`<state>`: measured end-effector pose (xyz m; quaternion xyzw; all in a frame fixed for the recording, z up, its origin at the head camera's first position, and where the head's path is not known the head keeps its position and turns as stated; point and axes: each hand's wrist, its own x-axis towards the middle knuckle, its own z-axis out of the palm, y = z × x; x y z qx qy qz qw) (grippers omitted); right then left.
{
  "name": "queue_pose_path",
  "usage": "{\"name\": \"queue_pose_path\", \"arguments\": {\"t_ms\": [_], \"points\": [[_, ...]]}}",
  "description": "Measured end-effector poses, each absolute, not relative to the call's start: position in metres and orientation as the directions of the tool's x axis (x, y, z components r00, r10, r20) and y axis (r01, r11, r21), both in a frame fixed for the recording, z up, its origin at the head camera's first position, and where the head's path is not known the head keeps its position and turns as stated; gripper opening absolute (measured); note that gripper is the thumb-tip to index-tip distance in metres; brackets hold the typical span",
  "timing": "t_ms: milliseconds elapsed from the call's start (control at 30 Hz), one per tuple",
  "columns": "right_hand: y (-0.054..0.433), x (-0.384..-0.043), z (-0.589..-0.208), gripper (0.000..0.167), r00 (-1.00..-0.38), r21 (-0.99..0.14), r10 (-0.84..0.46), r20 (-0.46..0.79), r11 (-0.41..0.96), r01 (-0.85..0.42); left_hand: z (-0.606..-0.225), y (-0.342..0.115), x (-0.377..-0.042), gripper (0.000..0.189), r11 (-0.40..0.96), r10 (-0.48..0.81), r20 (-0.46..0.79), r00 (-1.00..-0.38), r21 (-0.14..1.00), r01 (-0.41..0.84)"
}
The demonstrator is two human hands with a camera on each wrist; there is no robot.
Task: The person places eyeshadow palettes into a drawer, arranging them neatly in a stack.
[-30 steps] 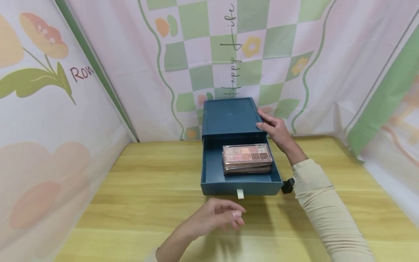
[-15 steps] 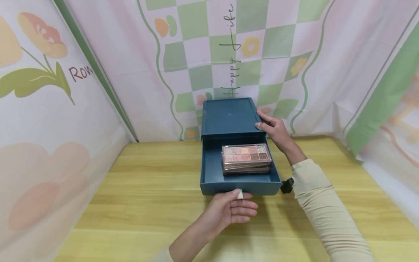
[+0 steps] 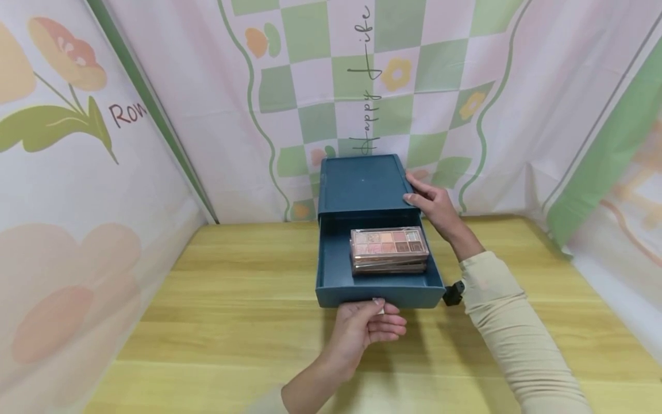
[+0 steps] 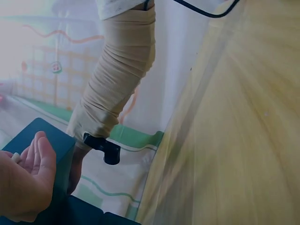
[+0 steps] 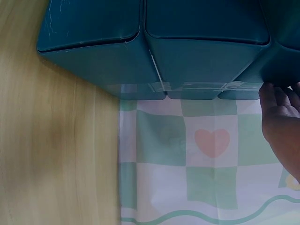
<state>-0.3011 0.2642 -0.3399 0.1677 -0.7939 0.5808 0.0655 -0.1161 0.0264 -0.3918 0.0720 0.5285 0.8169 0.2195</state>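
Observation:
A dark teal drawer cabinet (image 3: 362,183) stands against the back curtain, its top drawer (image 3: 341,297) pulled out toward me. Inside, toward the right, lies a stack of eyeshadow palettes (image 3: 390,244), the uppermost showing its pans through a clear lid. With thumb and index finger my left hand (image 3: 349,333) pinches the small white pull tab (image 3: 381,312) on the drawer's front; its other fingers extend to the right. My right hand (image 3: 438,208) rests on the cabinet's right side, thumb on the top edge and fingers along the side wall.
Below, the wooden table (image 3: 222,299) spreads around the cabinet. Printed curtains (image 3: 295,126) close off the back and sides. The right wrist view shows stacked teal units (image 5: 201,56) joined by clear tape (image 5: 201,86). A black wrist camera (image 3: 454,293) sits beside the drawer.
My left hand has come up from below the drawer front and taken the white tab between thumb and index finger. The drawer, palettes and right hand look unmoved.

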Motion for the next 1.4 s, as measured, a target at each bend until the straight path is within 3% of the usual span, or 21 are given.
{"name": "queue_pose_path", "arguments": {"t_ms": [833,1400], "points": [[0.264,-0.303,-0.34,0.061,-0.928,-0.891,-0.174,0.329,0.267,-0.366,-0.392,0.037,-0.145,0.044,-0.365,0.305,0.033,-0.952,0.927,-0.085],[0.261,-0.301,-0.342,0.06,-0.926,-0.902,-0.182,0.33,0.229,-0.367,-0.391,0.043,-0.187,0.039,-0.35,0.247,0.085,-0.965,0.937,-0.007]]}}
